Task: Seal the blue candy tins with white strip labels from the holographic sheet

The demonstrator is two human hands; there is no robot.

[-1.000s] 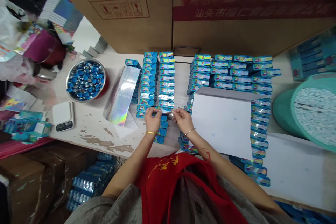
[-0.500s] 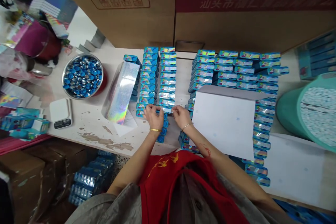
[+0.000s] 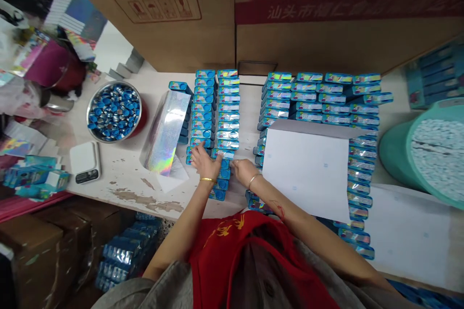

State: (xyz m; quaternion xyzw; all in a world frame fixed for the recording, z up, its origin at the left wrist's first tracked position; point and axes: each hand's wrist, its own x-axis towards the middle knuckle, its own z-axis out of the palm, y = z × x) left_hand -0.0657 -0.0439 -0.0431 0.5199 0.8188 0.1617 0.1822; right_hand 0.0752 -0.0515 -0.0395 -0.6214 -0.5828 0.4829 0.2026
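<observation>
My left hand (image 3: 207,163) rests over two columns of small blue boxes, fingers spread, the thumb at a shiny sticker strip (image 3: 225,154). That strip lies along the top of the front box in the right-hand column. My right hand (image 3: 245,173) is closed, its fingertips pinched at the strip's right end; what they hold is hidden. Boxes behind, such as this stickered box (image 3: 228,135), carry similar shiny strips. The left column's boxes (image 3: 202,124) show a round blue recess on top. Nearer me, several blue boxes (image 3: 218,194) stand below my hands.
A steel bowl (image 3: 139,98) of blue-and-silver caps and a white scale (image 3: 84,157) stand left. A holographic sheet (image 3: 168,130) leans beside the columns. White sheets (image 3: 306,169) cover boxes at right. A green bucket (image 3: 393,147) stands far right; large cartons (image 3: 152,43) form the back.
My left fingers have spread and shifted left off the strip, leaving the thumb there. My right hand has moved slightly down and left at the strip's end. The view has shifted a little.
</observation>
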